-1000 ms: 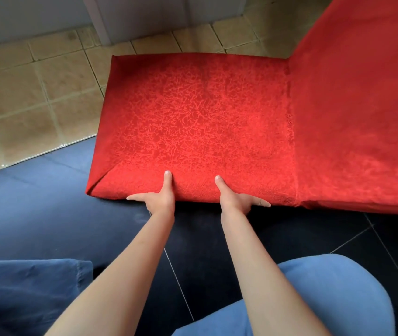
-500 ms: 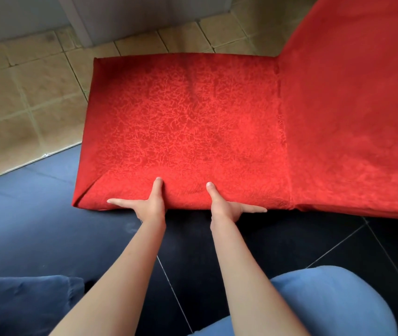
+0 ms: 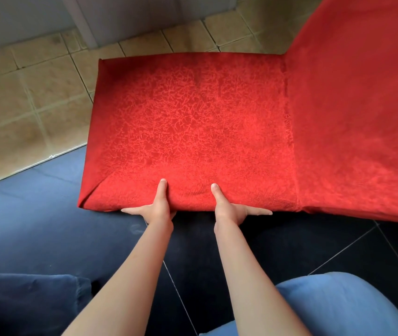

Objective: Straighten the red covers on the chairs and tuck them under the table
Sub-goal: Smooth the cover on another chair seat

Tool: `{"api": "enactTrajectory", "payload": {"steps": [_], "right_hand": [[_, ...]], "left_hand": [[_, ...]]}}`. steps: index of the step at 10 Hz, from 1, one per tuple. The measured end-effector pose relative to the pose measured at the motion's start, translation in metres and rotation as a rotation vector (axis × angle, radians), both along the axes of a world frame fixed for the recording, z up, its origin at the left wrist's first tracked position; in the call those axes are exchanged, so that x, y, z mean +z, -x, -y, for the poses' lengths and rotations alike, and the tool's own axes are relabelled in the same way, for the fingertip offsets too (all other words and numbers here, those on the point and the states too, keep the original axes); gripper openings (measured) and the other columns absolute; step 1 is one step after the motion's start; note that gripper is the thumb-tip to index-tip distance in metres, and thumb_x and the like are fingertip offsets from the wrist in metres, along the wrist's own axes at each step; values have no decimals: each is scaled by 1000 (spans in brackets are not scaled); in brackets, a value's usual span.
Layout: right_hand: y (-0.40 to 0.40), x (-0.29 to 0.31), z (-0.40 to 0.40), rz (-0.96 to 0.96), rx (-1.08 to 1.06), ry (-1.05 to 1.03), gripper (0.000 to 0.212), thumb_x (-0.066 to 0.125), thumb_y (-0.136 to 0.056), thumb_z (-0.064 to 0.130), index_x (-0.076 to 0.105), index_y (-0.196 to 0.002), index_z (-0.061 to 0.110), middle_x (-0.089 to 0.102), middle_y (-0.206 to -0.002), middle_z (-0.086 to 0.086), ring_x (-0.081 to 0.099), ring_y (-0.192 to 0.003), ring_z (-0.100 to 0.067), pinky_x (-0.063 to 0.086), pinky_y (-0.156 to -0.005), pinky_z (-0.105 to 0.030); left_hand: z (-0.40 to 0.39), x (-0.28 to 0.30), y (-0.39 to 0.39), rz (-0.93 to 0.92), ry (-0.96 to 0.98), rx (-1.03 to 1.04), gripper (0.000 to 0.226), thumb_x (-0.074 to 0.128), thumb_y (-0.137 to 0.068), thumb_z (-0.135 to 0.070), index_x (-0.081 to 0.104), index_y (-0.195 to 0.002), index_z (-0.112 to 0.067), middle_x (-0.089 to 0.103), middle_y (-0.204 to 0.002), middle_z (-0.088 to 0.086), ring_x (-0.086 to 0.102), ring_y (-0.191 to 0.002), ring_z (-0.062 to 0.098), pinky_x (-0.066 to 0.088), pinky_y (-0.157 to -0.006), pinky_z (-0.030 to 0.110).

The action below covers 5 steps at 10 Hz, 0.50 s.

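A chair in a red patterned cover (image 3: 193,122) fills the middle of the view, seen from above, with its covered backrest (image 3: 362,117) rising at the right. Both my hands are at the seat's near edge. My left hand (image 3: 155,209) has its thumb on top of the fabric and its forefinger stretched left along the edge. My right hand (image 3: 229,209) mirrors it, thumb on top and forefinger pointing right. The other fingers are hidden below the edge. A small crease lies in the cloth between my thumbs. The cover's near left corner is folded in a diagonal tuck (image 3: 93,197).
Dark floor tiles (image 3: 47,226) lie under me and the chair's near side, with beige tiles (image 3: 23,105) beyond. A grey wall and post (image 3: 84,20) stand at the back. My knees in jeans (image 3: 338,306) are at the bottom of the view.
Both hands have kept to the seat's near edge. Their forefingers have spread further outward along it, and a small crease has appeared between the thumbs.
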State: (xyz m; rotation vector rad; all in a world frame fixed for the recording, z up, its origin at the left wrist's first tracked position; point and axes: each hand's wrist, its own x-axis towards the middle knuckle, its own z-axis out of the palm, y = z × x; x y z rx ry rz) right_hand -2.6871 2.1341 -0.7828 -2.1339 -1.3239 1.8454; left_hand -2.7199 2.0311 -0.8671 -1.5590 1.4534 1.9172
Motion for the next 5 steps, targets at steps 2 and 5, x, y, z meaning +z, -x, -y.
{"api": "enactTrajectory", "payload": {"steps": [2, 5], "right_hand": [[-12, -61, -8, -94, -88, -91, 154, 93, -60, 21, -38, -141, 30, 55, -121, -10, 49, -92, -11, 37, -89, -26], [-13, -66, -2, -123, -140, -131, 155, 93, -59, 25, -39, -139, 37, 52, -134, -14, 55, -110, -16, 36, -101, -31]], "left_hand": [[6, -2, 1, -14, -45, -33, 125, 87, -67, -29, -10, -147, -32, 46, -133, -4, 60, -102, 17, 54, -68, 40], [12, -7, 3, 41, -113, -100, 87, 86, -68, -35, 20, -123, -21, 43, -125, 4, 59, -93, 16, 54, -59, 37]]}}
